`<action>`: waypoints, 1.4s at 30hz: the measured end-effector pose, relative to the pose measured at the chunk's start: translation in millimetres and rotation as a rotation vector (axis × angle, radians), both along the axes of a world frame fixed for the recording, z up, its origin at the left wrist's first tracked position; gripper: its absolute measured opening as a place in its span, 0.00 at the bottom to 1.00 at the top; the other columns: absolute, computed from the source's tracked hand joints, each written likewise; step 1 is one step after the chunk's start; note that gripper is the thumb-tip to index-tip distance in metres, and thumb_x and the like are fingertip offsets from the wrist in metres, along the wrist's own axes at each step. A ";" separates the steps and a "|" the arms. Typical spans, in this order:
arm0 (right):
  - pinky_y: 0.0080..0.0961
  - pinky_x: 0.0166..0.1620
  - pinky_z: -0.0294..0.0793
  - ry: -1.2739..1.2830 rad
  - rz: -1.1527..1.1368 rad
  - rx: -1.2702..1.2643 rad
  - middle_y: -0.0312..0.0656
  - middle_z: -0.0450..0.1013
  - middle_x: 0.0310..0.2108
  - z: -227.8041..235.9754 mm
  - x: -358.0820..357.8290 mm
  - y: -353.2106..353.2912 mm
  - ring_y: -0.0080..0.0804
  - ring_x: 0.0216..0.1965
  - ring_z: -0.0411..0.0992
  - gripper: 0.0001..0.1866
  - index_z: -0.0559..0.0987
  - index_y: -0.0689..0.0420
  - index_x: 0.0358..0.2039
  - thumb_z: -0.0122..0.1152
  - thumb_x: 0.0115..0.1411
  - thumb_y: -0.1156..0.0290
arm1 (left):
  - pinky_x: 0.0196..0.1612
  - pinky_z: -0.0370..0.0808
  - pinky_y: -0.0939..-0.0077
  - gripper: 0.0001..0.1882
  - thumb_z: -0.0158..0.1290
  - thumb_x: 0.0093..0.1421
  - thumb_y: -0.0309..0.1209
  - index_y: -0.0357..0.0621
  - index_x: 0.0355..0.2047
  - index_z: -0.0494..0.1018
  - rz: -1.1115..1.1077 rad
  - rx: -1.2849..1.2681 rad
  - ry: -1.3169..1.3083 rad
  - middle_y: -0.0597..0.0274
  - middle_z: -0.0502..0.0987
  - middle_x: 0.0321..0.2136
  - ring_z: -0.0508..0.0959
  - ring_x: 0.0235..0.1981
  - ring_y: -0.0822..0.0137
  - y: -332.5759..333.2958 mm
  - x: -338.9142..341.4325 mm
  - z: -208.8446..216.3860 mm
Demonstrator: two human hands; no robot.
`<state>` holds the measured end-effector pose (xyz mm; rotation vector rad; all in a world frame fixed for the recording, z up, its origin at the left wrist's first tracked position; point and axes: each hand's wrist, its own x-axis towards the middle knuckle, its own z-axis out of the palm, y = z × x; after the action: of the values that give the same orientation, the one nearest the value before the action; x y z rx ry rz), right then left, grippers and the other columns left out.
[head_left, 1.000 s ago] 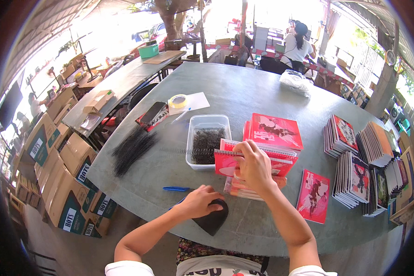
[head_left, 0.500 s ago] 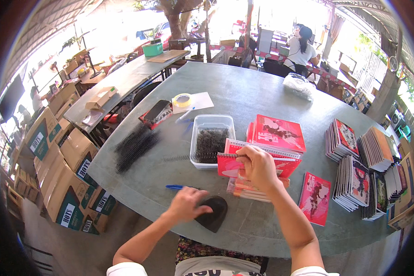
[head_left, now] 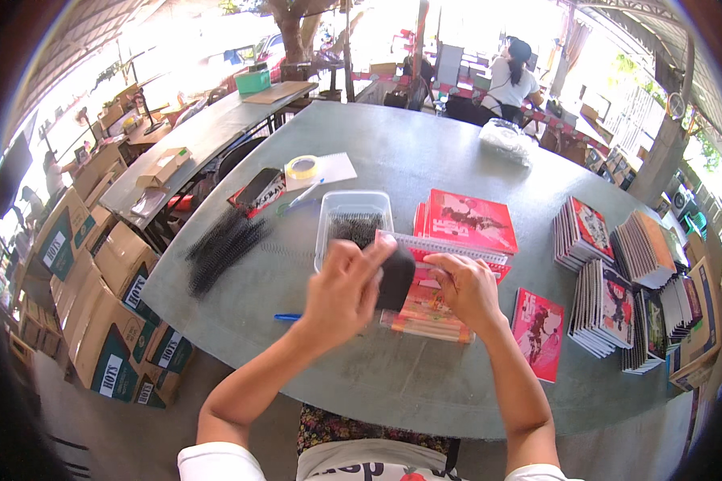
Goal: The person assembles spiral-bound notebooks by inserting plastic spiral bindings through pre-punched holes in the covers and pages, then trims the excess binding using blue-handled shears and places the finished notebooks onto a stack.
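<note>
My left hand (head_left: 343, 290), raised over the near side of the clear plastic tub (head_left: 319, 240), is closed on a flat black rounded piece (head_left: 396, 277) whose exact kind I cannot make out. To its right, my right hand (head_left: 467, 289) pinches the edge of a red notebook (head_left: 427, 274), partly covered by the black piece and my fingers. Black coil bindings (head_left: 356, 228) fill the tub. Behind the hands stands a stack of red-covered notebooks (head_left: 472, 223), and beneath them lie more pinkish-orange notebooks (head_left: 425, 314).
Loose black coils (head_left: 225, 250) lie left of the tub, near a dark phone (head_left: 260, 187), yellow tape roll (head_left: 302, 167) and blue pen (head_left: 287, 317). Several notebook stacks (head_left: 606, 309) and a single red notebook (head_left: 537, 335) occupy the right. Cartons (head_left: 96, 321) stand left; a person (head_left: 512, 86) sits beyond.
My left hand has picked up the black piece from the table and brought it up beside the notebook. My right hand stays at the notebook; the whole view has shifted slightly.
</note>
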<state>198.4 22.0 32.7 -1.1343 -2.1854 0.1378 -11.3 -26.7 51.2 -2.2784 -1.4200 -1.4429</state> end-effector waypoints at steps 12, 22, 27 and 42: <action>0.34 0.36 0.66 -0.040 0.018 0.107 0.36 0.73 0.28 5.2 -4.1 -6.3 0.35 0.33 0.72 0.16 0.77 0.47 0.39 0.54 0.49 0.75 | 0.35 0.72 0.65 0.17 0.57 0.47 0.21 0.48 0.39 0.73 0.011 0.043 0.070 0.60 0.72 0.31 0.72 0.34 0.59 17.3 14.0 -32.2; 0.33 0.39 0.65 -0.092 0.016 0.128 0.37 0.72 0.32 4.1 4.4 -8.4 0.35 0.36 0.70 0.20 0.74 0.51 0.43 0.55 0.47 0.78 | 0.35 0.71 0.71 0.13 0.58 0.48 0.21 0.43 0.36 0.73 -0.075 -0.037 -0.090 0.56 0.71 0.30 0.73 0.31 0.58 15.4 12.3 -1.3; 0.35 0.42 0.68 0.009 0.026 0.190 0.40 0.73 0.34 2.1 -7.5 -6.5 0.38 0.39 0.71 0.16 0.74 0.53 0.42 0.56 0.50 0.76 | 0.37 0.71 0.65 0.14 0.58 0.49 0.28 0.42 0.38 0.72 -0.180 -0.259 -0.036 0.55 0.72 0.34 0.73 0.35 0.54 -4.7 20.5 -33.2; 0.31 0.39 0.66 0.036 0.037 0.208 0.38 0.75 0.30 -7.7 -43.2 4.3 0.35 0.35 0.73 0.08 0.76 0.53 0.34 0.59 0.52 0.67 | 0.46 0.68 0.60 0.27 0.57 0.45 0.28 0.48 0.48 0.67 0.086 -0.884 0.652 0.43 0.68 0.42 0.69 0.43 0.45 -39.0 -103.4 -99.3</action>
<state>155.2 26.4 25.1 -0.9685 -2.1329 -0.0519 -114.7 -65.7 -48.1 -2.6504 -2.0674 0.0868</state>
